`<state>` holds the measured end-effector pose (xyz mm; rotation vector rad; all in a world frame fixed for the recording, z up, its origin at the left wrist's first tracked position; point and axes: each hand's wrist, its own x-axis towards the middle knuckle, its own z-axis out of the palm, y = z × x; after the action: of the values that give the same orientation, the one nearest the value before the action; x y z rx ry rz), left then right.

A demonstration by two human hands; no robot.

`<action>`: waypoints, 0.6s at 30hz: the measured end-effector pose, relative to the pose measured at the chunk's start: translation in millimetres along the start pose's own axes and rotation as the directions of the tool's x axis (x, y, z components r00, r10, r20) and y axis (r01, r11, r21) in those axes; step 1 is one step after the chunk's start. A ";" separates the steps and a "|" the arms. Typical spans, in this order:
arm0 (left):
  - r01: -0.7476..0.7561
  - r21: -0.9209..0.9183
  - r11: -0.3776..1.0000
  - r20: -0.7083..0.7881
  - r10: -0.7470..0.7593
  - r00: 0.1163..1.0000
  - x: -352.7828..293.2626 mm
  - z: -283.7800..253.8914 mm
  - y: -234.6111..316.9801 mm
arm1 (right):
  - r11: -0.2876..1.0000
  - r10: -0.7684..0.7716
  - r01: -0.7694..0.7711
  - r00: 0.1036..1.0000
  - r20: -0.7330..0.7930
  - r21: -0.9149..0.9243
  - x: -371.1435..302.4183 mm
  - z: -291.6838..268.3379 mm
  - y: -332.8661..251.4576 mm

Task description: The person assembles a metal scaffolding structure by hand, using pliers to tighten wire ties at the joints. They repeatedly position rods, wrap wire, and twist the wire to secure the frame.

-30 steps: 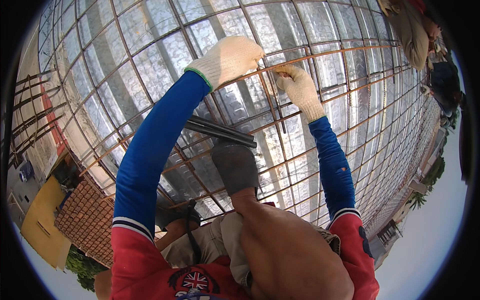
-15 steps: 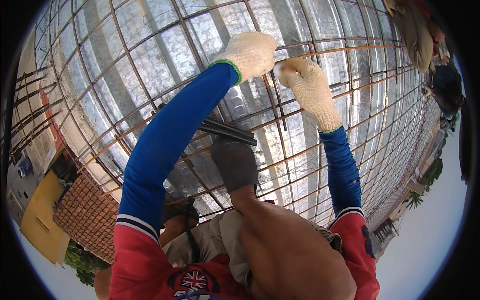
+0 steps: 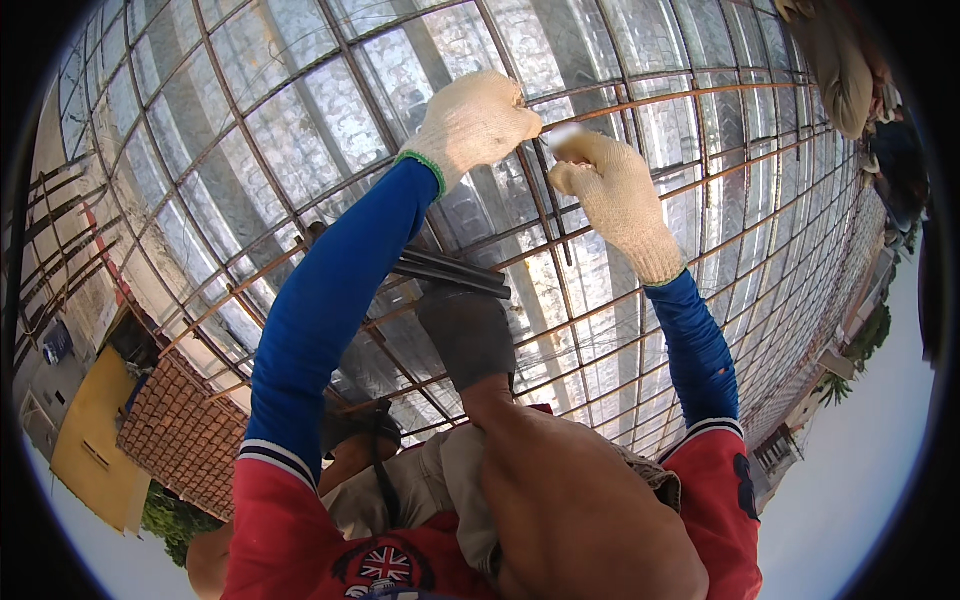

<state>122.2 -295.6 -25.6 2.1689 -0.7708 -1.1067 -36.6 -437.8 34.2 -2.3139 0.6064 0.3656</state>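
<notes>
My left hand (image 3: 472, 125), in a cream knit glove with a green-edged cuff, is closed above a crossing of rebar in the steel mesh (image 3: 655, 182). What its fingers hold is hidden. Just to the right, my right hand (image 3: 618, 205), gloved the same way, has its fingers curled in toward the left one; a blurred patch covers its fingertips, so anything in them cannot be made out. The rods pass between and beneath both hands, over corrugated shiny metal decking (image 3: 545, 285). Two dark parallel bars (image 3: 455, 272) lie by my boot (image 3: 468, 335), below the left hand.
Another person's leg (image 3: 845, 90) shows at the upper right. Bare rebar ends (image 3: 60, 235) stick out beyond the concrete edge at left. Lower down are a tiled roof (image 3: 185, 430) and a yellow wall (image 3: 92, 440). The mesh stretches away to the right.
My left hand has shifted slightly left and down, turning a little. The right hand has also dropped slightly, its fingers a bit less tightly curled. The mesh appears slightly shifted in view.
</notes>
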 end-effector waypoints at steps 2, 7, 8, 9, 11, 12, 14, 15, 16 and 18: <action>0.017 -0.010 1.000 -0.016 -0.017 1.000 -1.0 2.8 -0.4 | 0.999 -0.009 0.008 1.000 0.018 0.048 8.4 -4.2 1.2; 0.034 -0.025 0.999 -0.053 -0.035 0.998 -5.0 6.0 3.9 | 0.998 -0.003 0.004 1.000 0.021 -0.065 22.3 -10.9 -0.1; 0.024 0.007 1.000 -0.088 -0.023 0.996 -4.7 9.3 3.7 | 0.995 0.032 -0.028 0.999 0.033 -0.094 20.6 -10.3 -3.0; 0.015 0.039 0.999 -0.120 -0.010 0.993 -4.8 13.3 6.3 | 0.995 0.028 -0.027 1.000 0.006 -0.093 17.7 -8.0 -3.2; 0.020 0.055 0.998 -0.129 -0.013 0.992 -7.4 16.8 5.4 | 0.996 0.020 -0.024 0.999 -0.049 -0.091 12.4 -0.7 0.1; 0.023 0.038 0.999 -0.103 -0.019 0.994 -9.5 13.6 8.4 | 0.996 0.002 -0.008 0.998 -0.069 -0.087 11.4 0.7 5.6; 0.014 0.003 1.000 -0.105 -0.014 0.994 -13.4 15.1 8.7 | 0.996 -0.033 0.024 0.993 -0.112 -0.080 9.5 2.9 17.1; 0.006 -0.016 1.000 -0.137 -0.008 0.991 -16.5 19.8 5.6 | 0.998 0.005 -0.011 0.997 -0.079 -0.069 8.1 0.7 14.9; -0.004 -0.035 0.999 -0.167 -0.002 0.986 -18.3 23.4 2.2 | 0.995 -0.027 0.019 0.996 -0.088 -0.095 8.8 1.6 15.7; 0.010 -0.118 0.993 -0.169 -0.030 0.985 -19.6 26.2 -4.1 | 0.986 -0.092 0.075 0.990 -0.107 -0.151 15.8 2.7 18.9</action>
<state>91.5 -285.1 -31.4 2.1434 -0.5943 -0.9369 -33.2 -453.1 15.0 -2.5060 0.5514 0.2467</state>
